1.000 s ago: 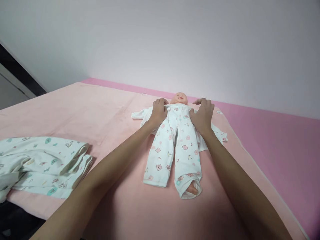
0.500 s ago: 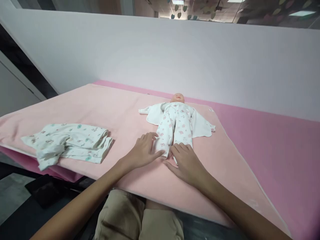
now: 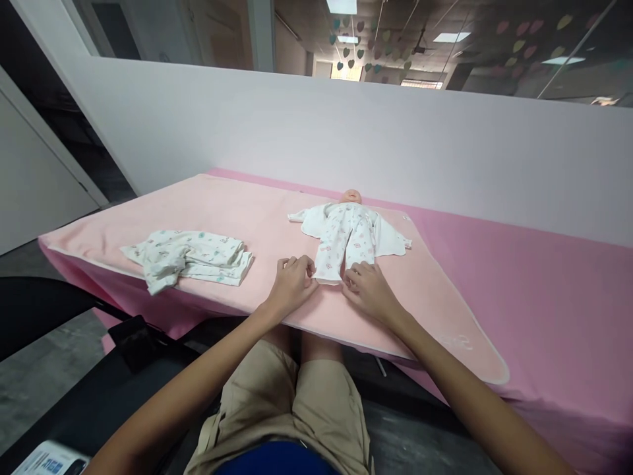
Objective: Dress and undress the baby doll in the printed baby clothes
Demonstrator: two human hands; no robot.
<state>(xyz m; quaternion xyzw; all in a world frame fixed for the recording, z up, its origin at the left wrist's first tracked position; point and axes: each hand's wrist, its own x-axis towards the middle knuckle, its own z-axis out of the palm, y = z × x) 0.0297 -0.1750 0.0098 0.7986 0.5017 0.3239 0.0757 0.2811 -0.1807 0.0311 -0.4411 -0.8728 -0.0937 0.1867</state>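
White baby pants (image 3: 336,245) with a small pink print lie legs toward me over a baby doll (image 3: 351,196), whose head shows at the far end. Beneath them, a white baby top (image 3: 390,236) spreads a sleeve out to either side. My left hand (image 3: 293,282) pinches the outer corner of the left leg's hem. At the inner edges of the cuffs, my right hand (image 3: 368,287) has its fingers closed on the pants, covering the end of the right leg. The doll's body is hidden under the clothes.
Folded white clothes (image 3: 192,258) with a green print lie to the left on the peach blanket (image 3: 257,211). A pink cover (image 3: 544,290) lies under the blanket. A white wall (image 3: 346,132) rises behind. Below left is a black chair (image 3: 84,389).
My left hand has gone from spread fingers beside the left leg to a pinch at its hem. My right fingers have closed at the cuffs. The camera view has shifted.
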